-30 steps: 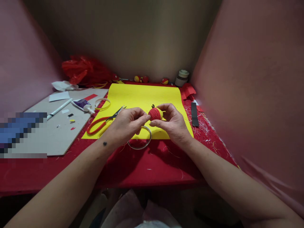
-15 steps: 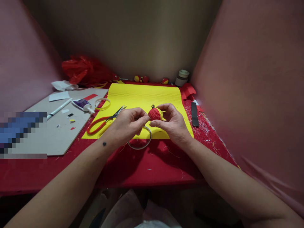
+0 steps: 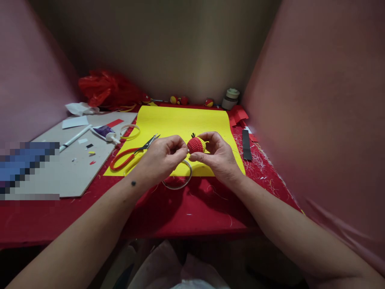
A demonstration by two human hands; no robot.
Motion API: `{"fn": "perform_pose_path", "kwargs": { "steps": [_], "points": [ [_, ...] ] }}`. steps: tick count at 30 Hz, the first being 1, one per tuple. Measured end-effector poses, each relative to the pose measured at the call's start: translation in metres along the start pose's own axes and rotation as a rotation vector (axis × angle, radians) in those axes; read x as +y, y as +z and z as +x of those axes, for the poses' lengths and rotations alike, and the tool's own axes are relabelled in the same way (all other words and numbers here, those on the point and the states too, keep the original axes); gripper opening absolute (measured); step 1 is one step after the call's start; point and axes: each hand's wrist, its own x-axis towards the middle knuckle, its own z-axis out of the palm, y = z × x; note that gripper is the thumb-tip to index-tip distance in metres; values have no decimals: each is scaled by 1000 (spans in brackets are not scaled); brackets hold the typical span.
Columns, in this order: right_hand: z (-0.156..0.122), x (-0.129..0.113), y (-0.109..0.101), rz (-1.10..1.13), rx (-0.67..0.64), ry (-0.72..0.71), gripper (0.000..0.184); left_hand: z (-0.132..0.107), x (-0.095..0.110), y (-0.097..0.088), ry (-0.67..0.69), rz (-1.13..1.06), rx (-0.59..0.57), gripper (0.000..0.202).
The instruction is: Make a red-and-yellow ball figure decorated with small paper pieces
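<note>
My right hand point(image 3: 218, 154) is closed around a small red and yellow ribbed ball-shaped figure point(image 3: 195, 145) with a black tuft on top. Close to its red side, my left hand point(image 3: 171, 151) is pinched, with a tiny pale bit at the fingertips; what the fingers hold, if anything, I cannot make out. Both hands are above a yellow corrugated sheet point(image 3: 183, 120). Scissors point(image 3: 123, 158) with red handles lie on the sheet beside my left hand. Under the hands, a pale ring-shaped strip point(image 3: 176, 188) rests over the sheet's front edge.
On the left, a grey board point(image 3: 72, 176) bears a glue tube point(image 3: 105, 133), a white pen point(image 3: 75, 137) and paper scraps. A red plastic bag point(image 3: 105, 88), small red-yellow figures point(image 3: 179, 100) and a lidded jar point(image 3: 231, 99) stand at the back. A black strip point(image 3: 246, 144) lies right.
My left fingertips have drawn slightly back from the figure's red side, showing a tiny pale bit there. The figure has shifted slightly left in my right hand.
</note>
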Motion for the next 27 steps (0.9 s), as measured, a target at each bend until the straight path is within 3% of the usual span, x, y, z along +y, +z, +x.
{"fn": "perform_pose_path", "kwargs": {
  "steps": [17,27],
  "points": [
    [-1,-3,1,27,-27,12,54,-1,1,0,23,24,16,13],
    [-4,-7,3,57,-31,41,44,-2,0,1,33,76,36,14]
  ]
}}
